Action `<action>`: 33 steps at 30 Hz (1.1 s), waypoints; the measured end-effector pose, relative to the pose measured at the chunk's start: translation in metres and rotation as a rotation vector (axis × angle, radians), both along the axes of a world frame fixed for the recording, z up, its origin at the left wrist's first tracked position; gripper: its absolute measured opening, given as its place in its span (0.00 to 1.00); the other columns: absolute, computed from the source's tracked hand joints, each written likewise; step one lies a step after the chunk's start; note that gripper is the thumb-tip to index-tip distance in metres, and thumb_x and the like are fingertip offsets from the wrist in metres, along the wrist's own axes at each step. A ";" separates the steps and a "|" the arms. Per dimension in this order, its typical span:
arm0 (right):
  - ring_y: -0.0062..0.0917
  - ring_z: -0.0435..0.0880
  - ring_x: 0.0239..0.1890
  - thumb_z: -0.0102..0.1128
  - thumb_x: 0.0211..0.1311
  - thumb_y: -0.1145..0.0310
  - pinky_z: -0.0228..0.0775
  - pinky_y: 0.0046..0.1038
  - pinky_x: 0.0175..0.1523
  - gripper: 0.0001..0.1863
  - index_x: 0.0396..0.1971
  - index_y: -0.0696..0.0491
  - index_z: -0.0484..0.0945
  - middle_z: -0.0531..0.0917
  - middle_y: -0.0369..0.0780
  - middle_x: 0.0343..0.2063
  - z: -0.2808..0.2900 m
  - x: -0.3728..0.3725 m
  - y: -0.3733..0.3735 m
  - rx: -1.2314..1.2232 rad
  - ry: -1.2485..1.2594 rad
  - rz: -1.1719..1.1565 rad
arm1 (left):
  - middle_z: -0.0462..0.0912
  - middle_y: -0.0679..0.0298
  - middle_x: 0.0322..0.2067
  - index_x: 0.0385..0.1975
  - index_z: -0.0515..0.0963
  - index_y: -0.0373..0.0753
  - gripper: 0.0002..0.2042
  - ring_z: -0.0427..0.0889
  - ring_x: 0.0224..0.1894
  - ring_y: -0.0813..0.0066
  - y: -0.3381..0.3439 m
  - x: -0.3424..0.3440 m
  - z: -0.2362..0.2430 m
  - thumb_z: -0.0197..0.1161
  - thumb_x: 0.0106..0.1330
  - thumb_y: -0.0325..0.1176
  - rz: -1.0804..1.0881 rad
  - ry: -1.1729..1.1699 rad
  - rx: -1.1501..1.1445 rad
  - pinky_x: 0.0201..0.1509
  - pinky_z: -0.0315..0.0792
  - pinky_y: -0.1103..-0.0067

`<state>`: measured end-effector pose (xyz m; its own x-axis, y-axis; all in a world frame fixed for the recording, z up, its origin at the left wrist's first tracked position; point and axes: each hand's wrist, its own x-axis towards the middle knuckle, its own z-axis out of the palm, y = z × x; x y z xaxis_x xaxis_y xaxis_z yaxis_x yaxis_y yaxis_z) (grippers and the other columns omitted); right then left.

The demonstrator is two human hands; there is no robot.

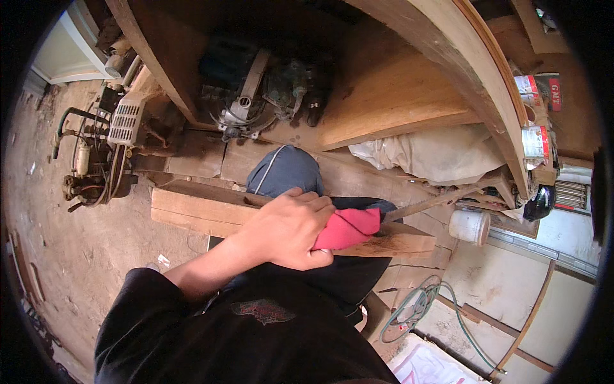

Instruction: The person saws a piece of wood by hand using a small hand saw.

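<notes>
My left hand (289, 225) is closed around a folded red cloth (350, 228), reaching in from a black sleeve on the left. The cloth lies against a long wooden beam (198, 211) that runs across in front of my body. A brownish rod (432, 203) extends from beside the cloth toward the right. Whether the cloth is wrapped around that rod cannot be told. Just beyond the beam is my bent knee in dark blue trousers (286, 171) with a white stripe. My right hand does not show.
A wooden cabinet frame (396, 109) rises ahead, holding dark power tools (262, 96). Machinery with a vented housing (126, 121) stands left on the dirt floor. Right are a white bucket (470, 226), a coiled green hose (416, 307), several cans (536, 142) and pale panels (499, 275).
</notes>
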<state>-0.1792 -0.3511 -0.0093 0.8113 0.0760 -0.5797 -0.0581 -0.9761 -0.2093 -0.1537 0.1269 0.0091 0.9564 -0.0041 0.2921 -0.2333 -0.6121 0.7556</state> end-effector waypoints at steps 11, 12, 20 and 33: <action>0.37 0.85 0.31 0.62 0.71 0.70 0.77 0.37 0.38 0.08 0.45 0.56 0.80 0.86 0.46 0.31 -0.003 -0.016 -0.011 -0.045 0.015 -0.056 | 0.83 0.47 0.41 0.39 0.79 0.27 0.28 0.83 0.44 0.49 0.001 -0.002 0.001 0.68 0.46 0.47 -0.019 0.062 -0.038 0.51 0.74 0.64; 0.37 0.85 0.32 0.62 0.71 0.70 0.77 0.38 0.38 0.08 0.45 0.56 0.80 0.86 0.47 0.31 -0.001 -0.020 -0.013 -0.047 0.014 -0.063 | 0.83 0.47 0.41 0.39 0.79 0.27 0.28 0.83 0.44 0.49 0.000 -0.002 0.001 0.68 0.46 0.47 -0.031 0.063 -0.041 0.51 0.74 0.64; 0.41 0.86 0.33 0.62 0.71 0.69 0.77 0.40 0.39 0.10 0.47 0.56 0.80 0.86 0.48 0.32 0.003 -0.040 -0.021 -0.030 0.010 -0.078 | 0.83 0.45 0.43 0.42 0.79 0.27 0.29 0.83 0.46 0.45 0.002 -0.004 0.002 0.68 0.46 0.47 -0.031 0.066 0.005 0.53 0.75 0.62; 0.47 0.86 0.35 0.61 0.70 0.68 0.77 0.44 0.41 0.13 0.50 0.56 0.79 0.86 0.50 0.33 -0.004 -0.066 -0.031 0.016 -0.007 -0.114 | 0.83 0.45 0.41 0.42 0.79 0.28 0.27 0.83 0.43 0.42 -0.003 0.002 -0.001 0.67 0.45 0.43 -0.015 0.012 0.060 0.51 0.76 0.60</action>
